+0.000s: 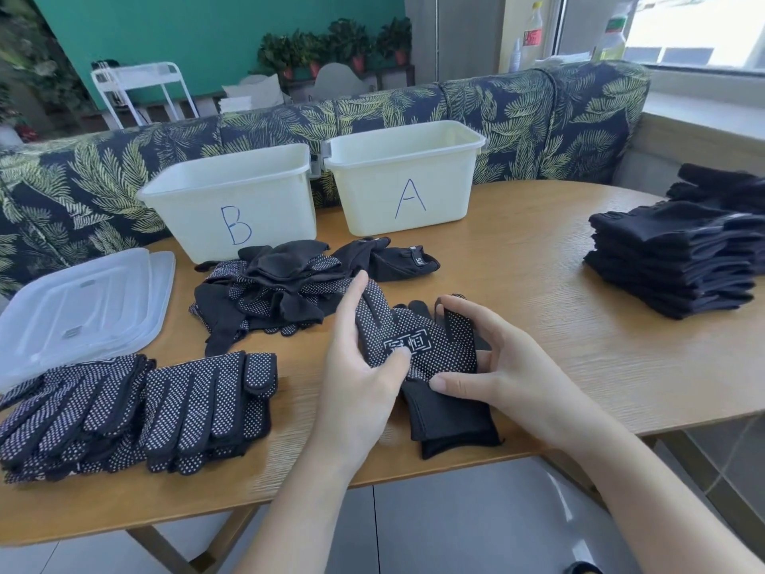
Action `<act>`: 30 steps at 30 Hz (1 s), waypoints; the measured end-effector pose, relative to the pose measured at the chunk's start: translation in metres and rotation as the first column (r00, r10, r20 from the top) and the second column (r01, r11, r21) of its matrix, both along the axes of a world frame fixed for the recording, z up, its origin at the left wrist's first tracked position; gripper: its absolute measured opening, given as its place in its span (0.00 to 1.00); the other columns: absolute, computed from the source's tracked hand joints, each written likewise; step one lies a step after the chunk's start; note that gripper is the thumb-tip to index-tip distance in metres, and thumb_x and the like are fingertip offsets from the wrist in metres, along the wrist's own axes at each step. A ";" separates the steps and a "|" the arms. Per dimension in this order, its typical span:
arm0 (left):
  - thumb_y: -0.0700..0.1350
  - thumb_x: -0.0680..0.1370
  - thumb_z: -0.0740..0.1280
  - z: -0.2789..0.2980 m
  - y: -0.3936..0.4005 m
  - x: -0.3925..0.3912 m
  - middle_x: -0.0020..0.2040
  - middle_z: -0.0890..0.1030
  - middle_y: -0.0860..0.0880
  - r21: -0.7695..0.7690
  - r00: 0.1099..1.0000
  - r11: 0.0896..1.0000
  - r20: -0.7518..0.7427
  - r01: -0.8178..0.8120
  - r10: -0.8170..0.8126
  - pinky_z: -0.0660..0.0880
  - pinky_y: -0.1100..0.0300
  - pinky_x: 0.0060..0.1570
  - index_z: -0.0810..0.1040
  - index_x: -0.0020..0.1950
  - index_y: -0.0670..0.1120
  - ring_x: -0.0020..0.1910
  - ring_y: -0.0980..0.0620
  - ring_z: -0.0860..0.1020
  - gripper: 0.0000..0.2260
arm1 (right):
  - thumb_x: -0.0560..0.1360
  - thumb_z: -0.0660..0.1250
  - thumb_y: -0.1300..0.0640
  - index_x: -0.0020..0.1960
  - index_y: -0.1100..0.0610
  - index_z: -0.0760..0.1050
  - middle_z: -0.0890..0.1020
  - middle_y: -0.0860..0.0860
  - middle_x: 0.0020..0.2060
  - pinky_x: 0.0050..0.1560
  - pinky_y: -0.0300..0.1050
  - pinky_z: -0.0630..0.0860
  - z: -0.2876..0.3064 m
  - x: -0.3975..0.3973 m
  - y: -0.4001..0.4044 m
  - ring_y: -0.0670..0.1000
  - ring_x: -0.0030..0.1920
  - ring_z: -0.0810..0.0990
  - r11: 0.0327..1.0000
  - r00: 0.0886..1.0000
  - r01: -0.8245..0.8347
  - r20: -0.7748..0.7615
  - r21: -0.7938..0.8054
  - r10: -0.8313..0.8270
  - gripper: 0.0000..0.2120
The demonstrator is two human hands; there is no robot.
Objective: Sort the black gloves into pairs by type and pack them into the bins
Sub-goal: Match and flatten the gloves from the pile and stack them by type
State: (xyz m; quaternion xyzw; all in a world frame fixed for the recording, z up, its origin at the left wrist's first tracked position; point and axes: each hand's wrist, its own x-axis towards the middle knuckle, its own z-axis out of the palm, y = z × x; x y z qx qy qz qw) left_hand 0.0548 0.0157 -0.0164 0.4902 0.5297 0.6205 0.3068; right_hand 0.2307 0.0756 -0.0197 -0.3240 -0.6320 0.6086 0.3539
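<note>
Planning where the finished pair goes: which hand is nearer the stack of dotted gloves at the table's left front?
Left. The left hand grips the dotted pair just right of the stack of dotted gloves; the right hand holds the pair's far side.

My left hand (356, 366) hides part of the dotted glove (422, 345); right of bin A (407, 180), the plain stack (679, 258) runs off-frame.

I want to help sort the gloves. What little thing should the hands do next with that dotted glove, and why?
Probably lay the dotted pair on the dotted stack at the left. Both the left hand and right hand grip it above the table, its cuffs already lined up, and that stack holds the same type. The loose heap still waits.
</note>
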 end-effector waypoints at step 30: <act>0.43 0.73 0.75 -0.019 0.012 -0.005 0.71 0.76 0.57 -0.160 0.947 0.986 -0.321 -0.042 -0.012 0.73 0.49 0.69 0.61 0.76 0.71 0.69 0.55 0.75 0.40 | 0.63 0.82 0.40 0.70 0.41 0.73 0.79 0.35 0.59 0.60 0.29 0.69 0.002 0.018 -0.002 0.31 0.55 0.75 0.882 0.872 0.037 0.416 0.471 -0.258 0.38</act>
